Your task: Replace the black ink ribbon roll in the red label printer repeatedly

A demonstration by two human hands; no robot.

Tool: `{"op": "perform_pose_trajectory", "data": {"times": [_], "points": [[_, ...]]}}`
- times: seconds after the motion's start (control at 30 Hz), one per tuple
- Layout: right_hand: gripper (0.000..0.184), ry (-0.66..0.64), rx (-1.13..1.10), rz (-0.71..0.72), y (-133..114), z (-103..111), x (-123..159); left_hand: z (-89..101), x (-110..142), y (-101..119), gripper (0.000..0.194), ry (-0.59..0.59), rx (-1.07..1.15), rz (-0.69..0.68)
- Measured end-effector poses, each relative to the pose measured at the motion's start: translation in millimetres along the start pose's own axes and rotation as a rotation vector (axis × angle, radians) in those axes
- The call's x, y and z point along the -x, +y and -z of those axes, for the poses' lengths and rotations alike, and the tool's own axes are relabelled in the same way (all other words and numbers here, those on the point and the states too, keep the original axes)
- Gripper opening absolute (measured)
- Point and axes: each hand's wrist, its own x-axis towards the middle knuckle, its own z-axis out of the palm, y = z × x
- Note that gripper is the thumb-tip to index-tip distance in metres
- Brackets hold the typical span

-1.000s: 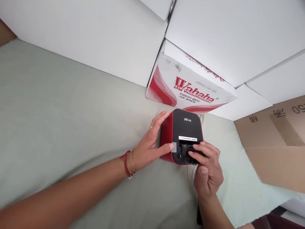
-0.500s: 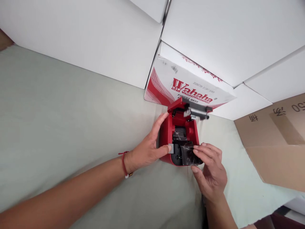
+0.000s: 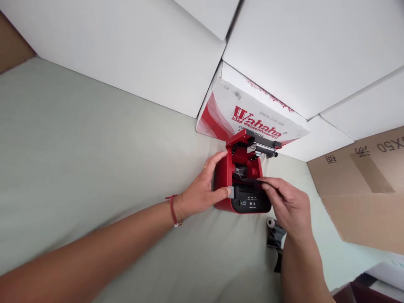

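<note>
A small red label printer [image 3: 222, 181] stands on the cloth with its lid [image 3: 236, 139] raised. My left hand [image 3: 202, 193] grips its left side, the thumb on a grey tab [image 3: 231, 192] at the front corner and the fingers along the side wall. In the open bay lies a roll with shiny dark film [image 3: 240, 171]. My right hand [image 3: 290, 204] pinches the loose end of the black film [image 3: 252, 181] between thumb and fingers, above the front panel [image 3: 252, 202]. Another roll [image 3: 274, 233] of dark film with a white core lies on the cloth, partly behind my right wrist.
Behind the printer stands a white and red water carton [image 3: 252, 113], close to the raised lid. Large white boxes [image 3: 126, 46] form a wall at the back. A brown carton [image 3: 362, 189] stands at the right. Pale green cloth [image 3: 94, 168] covers the surface.
My right hand has lifted the film end up and back from the printer's front, so the front panel's markings now show. My left hand keeps its hold. The roll on the cloth has come into view.
</note>
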Motion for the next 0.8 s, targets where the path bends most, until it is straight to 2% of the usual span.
{"op": "perform_pose_trajectory", "data": {"times": [0.07,0.17,0.27,0.33,0.4,0.47,0.57,0.7,0.8], "points": [[0.012,0.164,-0.089,-0.131,-6,-1,0,-0.2,0,2,0.092,0.003,0.001,0.015],[0.009,0.444,-0.272,-0.202,-19,6,-3,-0.5,-1,3,0.092,0.011,0.005,0.029],[0.011,0.739,-0.37,-0.211,-22,27,-5,-0.7,-1,2,0.092,0.02,0.009,0.028],[0.015,0.848,-0.412,-0.243,-15,44,-1,-0.5,0,1,0.091,0.018,0.002,0.021],[0.02,0.775,-0.447,-0.303,-6,58,9,-0.1,0,0,0.09,0.017,-0.003,0.02],[0.022,0.553,-0.453,-0.378,1,64,20,0.5,-1,-1,0.09,0.021,-0.003,0.028],[0.016,0.239,-0.389,-0.415,4,59,28,1.0,-1,-1,0.09,0.024,-0.002,0.043],[0.012,0.023,-0.271,-0.317,0,41,0,0.9,-2,-2,0.09,0.029,-0.016,0.042],[0.019,-0.236,-0.093,-0.18,-5,22,-36,0.8,-2,-2,0.089,0.038,-0.02,0.039]]}}
